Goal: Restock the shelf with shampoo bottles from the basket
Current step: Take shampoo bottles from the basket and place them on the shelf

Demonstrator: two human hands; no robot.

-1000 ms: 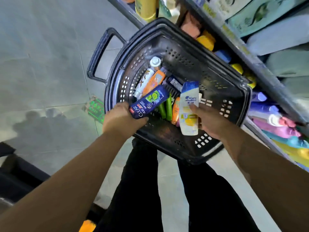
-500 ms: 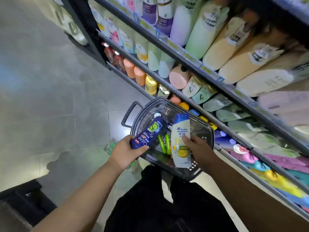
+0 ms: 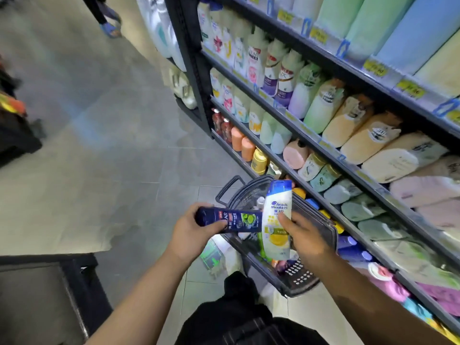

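Your left hand (image 3: 191,231) is wrapped round the dark blue bottle (image 3: 227,219), held flat; right hand (image 3: 305,236) clamps the white bottle (image 3: 276,220) upright, label readable; both above the basket (image 3: 321,221), likely for matching against the shelf (image 3: 308,138) facings.

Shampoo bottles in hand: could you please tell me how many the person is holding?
2: a dark blue bottle, crosswise in the left hand, and a white bottle, upright in the right hand. Others in the basket are partly hidden.
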